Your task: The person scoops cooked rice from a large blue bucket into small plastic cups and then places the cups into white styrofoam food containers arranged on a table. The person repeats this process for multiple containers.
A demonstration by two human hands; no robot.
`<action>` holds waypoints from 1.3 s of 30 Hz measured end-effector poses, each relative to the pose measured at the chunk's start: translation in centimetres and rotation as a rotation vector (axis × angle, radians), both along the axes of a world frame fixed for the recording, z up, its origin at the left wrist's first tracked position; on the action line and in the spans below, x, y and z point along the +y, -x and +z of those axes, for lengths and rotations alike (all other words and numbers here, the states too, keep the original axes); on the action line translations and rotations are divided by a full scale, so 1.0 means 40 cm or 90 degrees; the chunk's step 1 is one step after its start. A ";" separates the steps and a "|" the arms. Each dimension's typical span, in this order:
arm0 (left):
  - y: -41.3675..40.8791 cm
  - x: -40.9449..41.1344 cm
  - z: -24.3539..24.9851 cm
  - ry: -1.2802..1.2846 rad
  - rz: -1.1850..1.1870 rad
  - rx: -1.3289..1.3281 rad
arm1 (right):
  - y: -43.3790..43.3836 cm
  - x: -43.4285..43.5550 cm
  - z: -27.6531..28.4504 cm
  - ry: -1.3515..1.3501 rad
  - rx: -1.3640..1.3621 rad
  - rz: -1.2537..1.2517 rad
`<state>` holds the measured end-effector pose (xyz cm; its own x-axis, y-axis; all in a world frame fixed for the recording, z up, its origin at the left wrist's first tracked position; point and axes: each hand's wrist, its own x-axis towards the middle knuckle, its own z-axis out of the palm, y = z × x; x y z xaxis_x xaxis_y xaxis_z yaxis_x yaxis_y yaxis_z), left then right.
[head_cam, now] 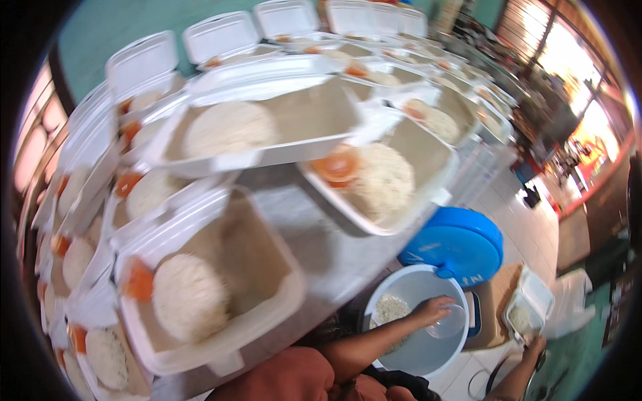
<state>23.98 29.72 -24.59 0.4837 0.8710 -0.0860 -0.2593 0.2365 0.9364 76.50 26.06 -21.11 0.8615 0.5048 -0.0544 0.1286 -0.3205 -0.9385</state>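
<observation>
My left hand [435, 309] holds a clear plastic bowl [450, 323] by its rim, over a pale blue plastic tub [371, 301]. Cooked rice [391, 310] sits in the tub's near left part. To the right, my right hand [536, 346] grips the edge of an open white foam takeaway box [544, 301] with a mound of rice [519, 318] inside. Behind the tub, a round blue plastic lid [451, 240] overlaps its rim. My fingers on the box are small and partly hidden.
Many open foam boxes [281, 270] with rice mounds and orange pieces [336, 164] crowd the grey table [311, 220]. One box [311, 143] rests raised on others. A cardboard box [494, 301] is beside the tub; a white plastic bag [572, 301] hangs by the right box.
</observation>
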 end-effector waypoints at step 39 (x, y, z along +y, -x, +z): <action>0.357 -0.108 -0.030 0.294 0.020 -0.164 | 1.582 0.489 0.783 -0.062 0.018 0.732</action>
